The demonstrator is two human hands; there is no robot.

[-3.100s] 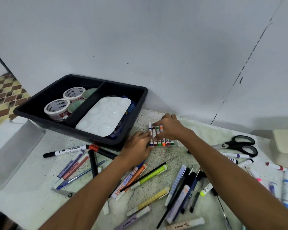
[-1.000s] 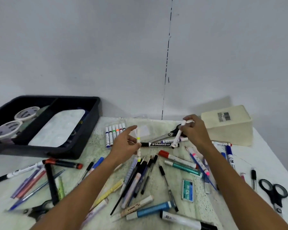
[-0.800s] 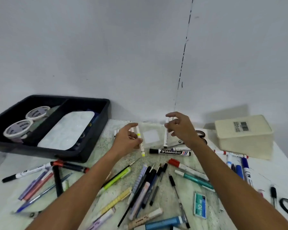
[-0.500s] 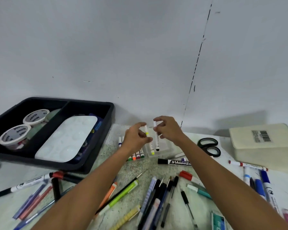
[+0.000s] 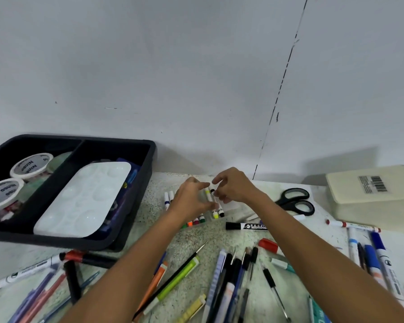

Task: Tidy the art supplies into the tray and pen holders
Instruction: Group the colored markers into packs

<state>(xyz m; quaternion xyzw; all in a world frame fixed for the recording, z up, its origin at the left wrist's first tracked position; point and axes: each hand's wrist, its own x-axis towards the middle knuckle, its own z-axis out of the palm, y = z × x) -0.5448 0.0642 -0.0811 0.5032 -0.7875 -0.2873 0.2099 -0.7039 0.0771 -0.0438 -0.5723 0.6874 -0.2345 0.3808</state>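
Head view: both hands, left (image 5: 191, 201) and right (image 5: 231, 190), have lowered two small white markers (image 5: 214, 203), still pinched, toward the clear plastic marker case (image 5: 229, 207), rejoining the set.

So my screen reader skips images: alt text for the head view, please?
Both hands, left and right, place small white markers in a row on a speckled table strewn with pens, beside a black plastic tray.
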